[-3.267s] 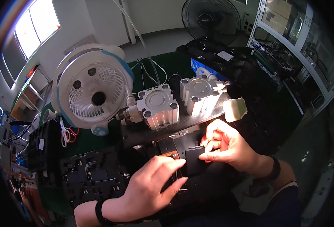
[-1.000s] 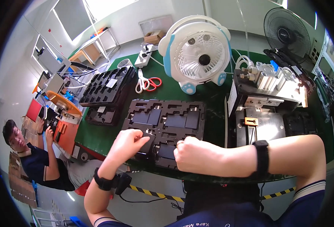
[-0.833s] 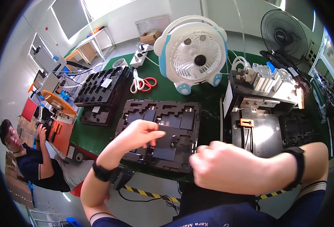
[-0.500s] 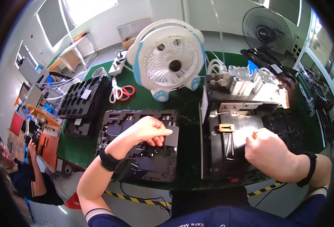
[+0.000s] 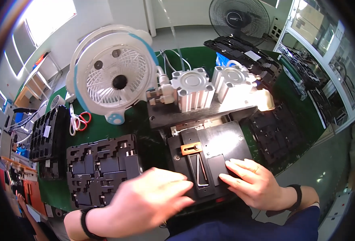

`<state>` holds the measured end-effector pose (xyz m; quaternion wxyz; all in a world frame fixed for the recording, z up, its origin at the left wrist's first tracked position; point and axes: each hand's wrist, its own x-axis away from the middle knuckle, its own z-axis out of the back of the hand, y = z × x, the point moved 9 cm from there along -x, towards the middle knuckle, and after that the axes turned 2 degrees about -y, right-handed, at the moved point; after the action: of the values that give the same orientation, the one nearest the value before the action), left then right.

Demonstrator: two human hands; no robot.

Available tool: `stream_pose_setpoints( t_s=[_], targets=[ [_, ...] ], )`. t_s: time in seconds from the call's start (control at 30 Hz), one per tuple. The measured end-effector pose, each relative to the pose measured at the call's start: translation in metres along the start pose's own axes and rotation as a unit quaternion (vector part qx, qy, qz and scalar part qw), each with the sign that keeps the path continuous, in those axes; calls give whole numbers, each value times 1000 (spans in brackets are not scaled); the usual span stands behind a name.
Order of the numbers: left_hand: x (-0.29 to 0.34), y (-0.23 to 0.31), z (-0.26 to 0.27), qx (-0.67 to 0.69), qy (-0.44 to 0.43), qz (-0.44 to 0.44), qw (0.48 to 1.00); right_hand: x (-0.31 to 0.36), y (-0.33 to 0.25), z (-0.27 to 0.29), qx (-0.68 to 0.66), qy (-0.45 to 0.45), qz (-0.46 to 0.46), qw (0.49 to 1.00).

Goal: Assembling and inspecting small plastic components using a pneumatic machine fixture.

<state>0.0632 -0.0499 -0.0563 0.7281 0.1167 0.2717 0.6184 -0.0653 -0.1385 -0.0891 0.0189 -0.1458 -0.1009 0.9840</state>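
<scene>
My right hand (image 5: 252, 182) lies with fingers stretched out on the black metal fixture (image 5: 233, 140). Its fingertips are at the right edge of a small dark rectangular plate (image 5: 217, 168), which rests flat there. Left of that plate, bent metal hex keys (image 5: 203, 170) lie below an orange slotted block (image 5: 191, 148). My left hand (image 5: 149, 199), blurred, hovers between the fixture and a black moulded tray (image 5: 101, 168); its fingers are extended and apart, and nothing shows in them. Several flat dark rectangular pieces sit in the tray's pockets.
Two silver cylinders (image 5: 192, 86) stand on the fixture's rear block. A white fan (image 5: 117, 80) is behind the tray, with red-and-white scissors (image 5: 79, 120) and stacked black trays (image 5: 49, 134) to its left. More black moulded parts (image 5: 274, 130) lie at right.
My left hand has left the tray and moved right toward the fixture. My right hand has gone from closed to spread beside the plate. The view has turned right.
</scene>
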Motion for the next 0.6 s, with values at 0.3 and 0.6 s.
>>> stream_pose_setpoints(
  t_s=[0.3,0.6],
  targets=[
    [-18,31,-81,-135,-151,-99,974,-26,30,-19,-39,62,31,997],
    [-12,24,-78,-75,-180,-53,979,-41,31,-19,-47,75,2,996]
  ],
)
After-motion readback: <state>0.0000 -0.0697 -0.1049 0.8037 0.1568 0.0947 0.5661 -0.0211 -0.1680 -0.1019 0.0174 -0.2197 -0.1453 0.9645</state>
